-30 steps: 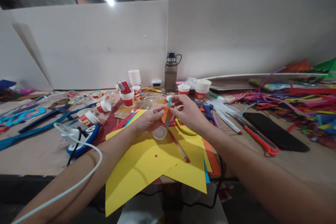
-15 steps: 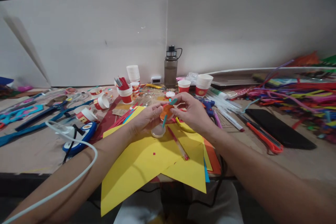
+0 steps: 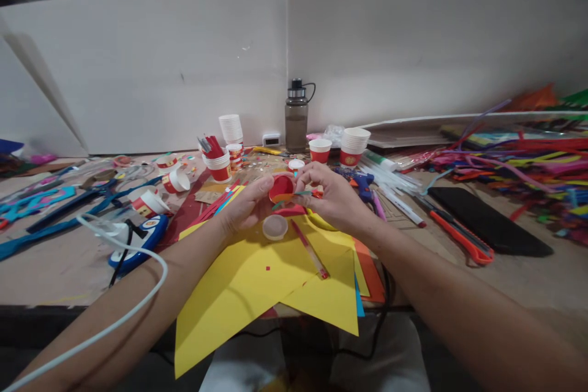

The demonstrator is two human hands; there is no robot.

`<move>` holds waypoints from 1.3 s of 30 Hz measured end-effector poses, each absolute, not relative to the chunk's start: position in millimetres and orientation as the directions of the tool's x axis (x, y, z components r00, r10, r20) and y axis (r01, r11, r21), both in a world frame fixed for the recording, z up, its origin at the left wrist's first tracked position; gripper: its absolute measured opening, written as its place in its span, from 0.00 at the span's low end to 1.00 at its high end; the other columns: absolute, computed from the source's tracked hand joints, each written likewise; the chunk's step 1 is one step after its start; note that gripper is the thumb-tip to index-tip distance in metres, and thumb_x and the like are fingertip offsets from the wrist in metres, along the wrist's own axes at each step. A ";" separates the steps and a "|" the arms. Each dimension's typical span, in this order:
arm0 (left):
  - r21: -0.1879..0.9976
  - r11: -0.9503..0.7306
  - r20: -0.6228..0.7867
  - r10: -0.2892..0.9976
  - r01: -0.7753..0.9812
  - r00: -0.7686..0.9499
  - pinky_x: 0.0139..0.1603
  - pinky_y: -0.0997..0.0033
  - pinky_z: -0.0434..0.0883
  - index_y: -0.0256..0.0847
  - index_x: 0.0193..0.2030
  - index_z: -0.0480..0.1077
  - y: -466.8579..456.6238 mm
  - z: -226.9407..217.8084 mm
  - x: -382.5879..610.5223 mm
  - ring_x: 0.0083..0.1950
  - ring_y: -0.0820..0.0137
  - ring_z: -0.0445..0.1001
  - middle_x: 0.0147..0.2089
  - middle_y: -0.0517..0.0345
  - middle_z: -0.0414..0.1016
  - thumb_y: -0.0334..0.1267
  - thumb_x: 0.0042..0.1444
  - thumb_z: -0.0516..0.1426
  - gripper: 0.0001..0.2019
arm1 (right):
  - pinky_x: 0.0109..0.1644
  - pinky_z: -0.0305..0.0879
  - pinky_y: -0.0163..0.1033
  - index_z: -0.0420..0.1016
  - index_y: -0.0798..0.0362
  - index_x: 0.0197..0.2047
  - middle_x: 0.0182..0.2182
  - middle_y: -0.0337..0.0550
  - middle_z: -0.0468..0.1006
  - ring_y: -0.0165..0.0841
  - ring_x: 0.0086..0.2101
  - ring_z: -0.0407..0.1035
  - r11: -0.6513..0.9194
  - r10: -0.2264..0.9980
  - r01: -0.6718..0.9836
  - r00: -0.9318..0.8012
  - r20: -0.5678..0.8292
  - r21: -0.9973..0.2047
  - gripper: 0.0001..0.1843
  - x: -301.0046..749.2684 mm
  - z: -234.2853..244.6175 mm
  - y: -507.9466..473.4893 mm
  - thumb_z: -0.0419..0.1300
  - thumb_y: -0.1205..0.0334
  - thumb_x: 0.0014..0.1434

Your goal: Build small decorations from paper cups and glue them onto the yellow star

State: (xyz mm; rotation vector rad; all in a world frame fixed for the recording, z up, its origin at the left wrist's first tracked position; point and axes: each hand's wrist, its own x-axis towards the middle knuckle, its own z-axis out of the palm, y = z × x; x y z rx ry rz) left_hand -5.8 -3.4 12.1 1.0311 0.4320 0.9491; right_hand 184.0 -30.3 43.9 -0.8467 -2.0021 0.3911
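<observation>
Above the yellow paper (image 3: 248,294), my left hand (image 3: 250,201) is closed on a round red piece with a pale rim (image 3: 281,185); whether it is a cup or a flat disc I cannot tell. My right hand (image 3: 327,190) pinches an orange paper piece with teal strips (image 3: 289,197), seen nearly edge-on at the front of the red piece. Whether the two pieces are joined is not clear. Just below the hands sits a small pale round tub or lid (image 3: 275,228). A red-tipped pen (image 3: 312,251) lies on the paper beside it.
Paper cups (image 3: 217,166) with red sticks stand at the back left; stacked cups (image 3: 353,147) and a bottle (image 3: 296,119) are behind. To the right lie a glue gun (image 3: 362,185), an orange cutter (image 3: 463,239) and a black phone (image 3: 487,220). A white cable (image 3: 151,294) crosses my left forearm.
The orange piece has turned from facing me to nearly edge-on and lower, held in my right hand. The round red piece now shows in my left hand. The view has shifted slightly.
</observation>
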 end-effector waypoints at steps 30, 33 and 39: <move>0.744 0.123 -0.004 0.984 -0.657 0.180 0.31 0.71 0.73 0.35 0.32 0.72 18.0 3.6 -4.9 0.31 0.71 0.75 0.31 0.53 0.77 0.44 0.58 0.58 0.13 | 0.32 0.65 0.34 0.70 0.55 0.36 0.29 0.39 0.76 0.30 0.30 0.70 0.276 0.959 0.318 -0.158 0.237 -0.907 0.09 196.3 31.7 -12.8 0.63 0.62 0.51; 0.742 0.110 0.004 0.986 -0.661 0.169 0.31 0.70 0.74 0.35 0.32 0.71 17.7 3.6 -4.7 0.32 0.71 0.75 0.31 0.53 0.77 0.44 0.57 0.58 0.12 | 0.28 0.61 0.32 0.72 0.53 0.36 0.28 0.38 0.77 0.30 0.29 0.71 0.217 0.972 0.542 -0.200 0.126 -0.812 0.08 196.2 19.6 -5.5 0.62 0.65 0.51; 0.752 0.146 -0.022 0.980 -0.643 0.198 0.33 0.68 0.76 0.37 0.37 0.72 13.8 4.0 -1.8 0.39 0.65 0.78 0.38 0.51 0.78 0.46 0.55 0.60 0.13 | 0.33 0.62 0.34 0.73 0.52 0.40 0.34 0.42 0.78 0.32 0.33 0.71 0.259 0.948 0.840 -0.127 0.292 -0.477 0.10 197.4 22.7 -5.3 0.62 0.60 0.54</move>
